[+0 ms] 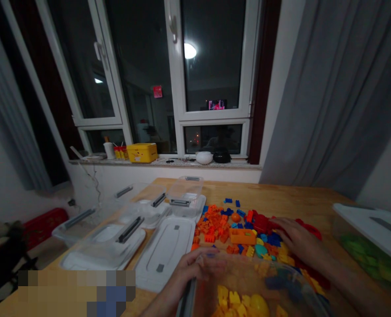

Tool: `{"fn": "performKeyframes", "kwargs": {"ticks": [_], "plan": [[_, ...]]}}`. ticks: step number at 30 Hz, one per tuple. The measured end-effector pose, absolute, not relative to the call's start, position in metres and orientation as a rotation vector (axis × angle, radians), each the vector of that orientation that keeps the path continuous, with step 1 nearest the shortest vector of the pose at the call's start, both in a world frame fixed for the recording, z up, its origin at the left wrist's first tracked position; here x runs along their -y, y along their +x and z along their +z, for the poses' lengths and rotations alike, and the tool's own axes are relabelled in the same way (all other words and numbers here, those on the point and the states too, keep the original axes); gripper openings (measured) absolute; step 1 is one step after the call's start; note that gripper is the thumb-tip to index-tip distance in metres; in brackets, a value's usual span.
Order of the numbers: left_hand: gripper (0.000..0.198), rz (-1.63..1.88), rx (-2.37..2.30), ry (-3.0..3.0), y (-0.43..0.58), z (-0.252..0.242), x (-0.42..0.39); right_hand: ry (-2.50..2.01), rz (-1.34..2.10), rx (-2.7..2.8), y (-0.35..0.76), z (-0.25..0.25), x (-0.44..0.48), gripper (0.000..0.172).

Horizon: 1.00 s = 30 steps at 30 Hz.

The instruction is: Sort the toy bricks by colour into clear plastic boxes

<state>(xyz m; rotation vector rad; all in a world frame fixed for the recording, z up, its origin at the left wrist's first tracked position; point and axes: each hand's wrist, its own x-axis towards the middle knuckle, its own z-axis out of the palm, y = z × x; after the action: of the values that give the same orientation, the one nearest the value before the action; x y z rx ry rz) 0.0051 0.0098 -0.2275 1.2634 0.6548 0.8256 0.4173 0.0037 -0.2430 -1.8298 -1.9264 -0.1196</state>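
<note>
In the head view, a clear plastic box (248,270) with yellow building blocks (236,301) inside stands at the bottom centre. My left hand (195,268) grips its far left corner, fingers bent over the rim. Beyond the box, loose orange, blue, red and yellow blocks (215,222) lie in a pile, with a long orange piece (242,236) among them. My right hand (292,235) reaches over the pile's right side, fingers extended by a red piece (262,223) and some blue blocks (273,240). I see nothing held in it; its fingertips are partly blurred.
White lids (165,251) and several clear boxes (184,198) lie left on the wooden table (281,193). At the right stands a lidded box of green blocks (363,255). A yellow box (142,152) and a white bowl (204,157) rest on the windowsill.
</note>
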Motion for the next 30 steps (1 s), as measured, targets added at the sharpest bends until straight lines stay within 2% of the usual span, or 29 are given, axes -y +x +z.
{"fn": "performKeyframes", "kwargs": {"ticks": [5, 13, 25, 30], "plan": [[0.067, 0.796, -0.636, 1.269, 0.007, -0.225, -0.014, -1.865, -0.071, 1.945, 0.422, -0.271, -0.014, 0.054], [0.070, 0.805, -0.645, 1.283, 0.006, -0.225, -0.010, -1.871, 0.068, 1.967, 0.412, -0.276, -0.011, 0.057], [0.067, 0.812, -0.635, 1.204, 0.004, -0.230, -0.008, -1.858, 0.041, 1.908, 0.418, -0.275, -0.015, 0.045], [0.068, 0.802, -0.632, 1.243, 0.005, -0.231, -0.012, -1.900, -0.008, 1.864, 0.427, -0.273, -0.017, 0.048]]}}
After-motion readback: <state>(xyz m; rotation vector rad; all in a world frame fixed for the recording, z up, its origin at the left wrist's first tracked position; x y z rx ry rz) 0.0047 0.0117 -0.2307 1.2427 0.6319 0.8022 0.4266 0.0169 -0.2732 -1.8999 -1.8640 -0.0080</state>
